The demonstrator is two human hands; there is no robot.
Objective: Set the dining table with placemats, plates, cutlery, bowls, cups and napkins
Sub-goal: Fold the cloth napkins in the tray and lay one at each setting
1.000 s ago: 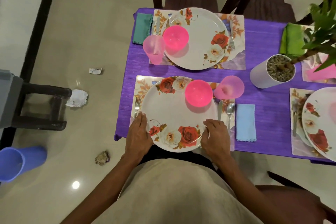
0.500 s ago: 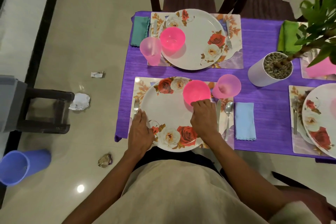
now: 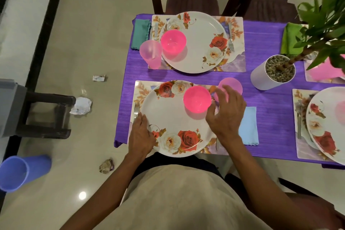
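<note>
Plate (image 3: 168, 117) under flat left hand (image 3: 140, 134), right hand (image 3: 226, 110) spread (perhaps touching bowl (image 3: 197, 99))

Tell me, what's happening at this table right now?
A person is laying a place setting on the purple tablecloth. Their left hand rests on the rim of the near white rose-patterned plate, beside a metal fork. Their right hand, fingers spread and holding nothing, hovers between the bright pink plastic bowl on that plate and the pale pink plastic cup. A light blue napkin lies to the right.
</note>
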